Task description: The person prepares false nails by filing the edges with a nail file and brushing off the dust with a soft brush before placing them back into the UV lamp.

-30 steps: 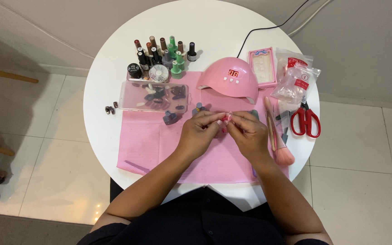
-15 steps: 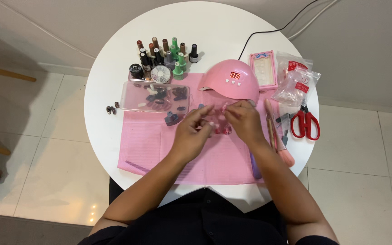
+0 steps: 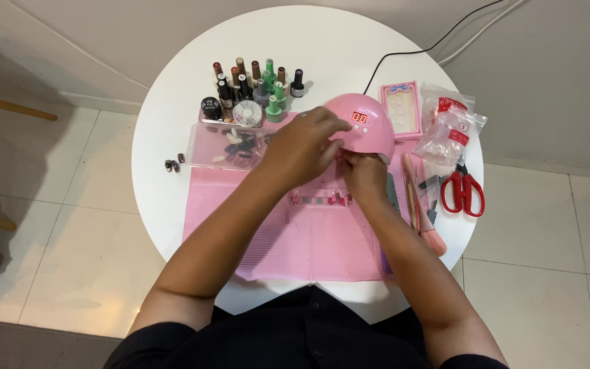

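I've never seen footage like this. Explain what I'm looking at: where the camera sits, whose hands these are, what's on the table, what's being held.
The camera sits on a person's head and looks straight down at a round white table. Both bare hands are that person's own. The left hand and right hand meet at the front opening of a pink dome-shaped nail lamp; whether they pinch anything is hidden. Below them lies a pink mat. Around it: nail polish bottles, a clear plastic tray, red scissors and small plastic bags.

Round white table (image 3: 172,198) under pink mat (image 3: 308,246)
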